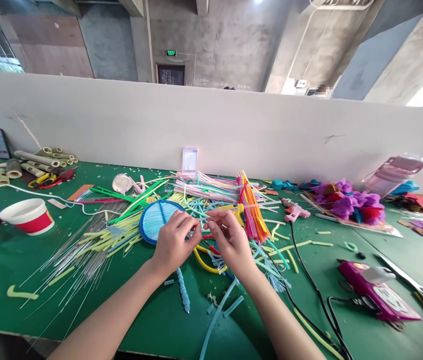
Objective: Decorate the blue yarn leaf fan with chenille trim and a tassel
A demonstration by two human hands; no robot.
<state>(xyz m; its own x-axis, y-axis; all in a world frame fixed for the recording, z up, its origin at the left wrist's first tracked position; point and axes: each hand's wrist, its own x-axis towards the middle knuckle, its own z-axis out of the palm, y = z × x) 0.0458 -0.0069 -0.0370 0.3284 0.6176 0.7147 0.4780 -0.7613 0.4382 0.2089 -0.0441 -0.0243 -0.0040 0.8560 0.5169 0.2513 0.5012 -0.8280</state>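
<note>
My left hand (176, 239) and my right hand (231, 241) meet above the middle of the green table, fingertips nearly touching. Both are closed in a pinch around something thin and small, mostly hidden by the fingers. Just behind my left hand lies a round blue fan-like disc (152, 220) with a dark blue rim. A light blue wrapped stick (182, 292) shows below that hand. Under and beyond my right hand are yellow-handled pliers (207, 261) and a bundle of orange, yellow and pink pipe cleaners (253, 212).
Bare wires (79, 265) and yellow-green pipe cleaners (121, 237) spread on the left, near a paper cup (29, 216). To the right are a pink glue gun (294, 211), black cables (311, 277), a magenta device (378, 290) and scissors (410, 280). A white partition (121, 125) stands behind.
</note>
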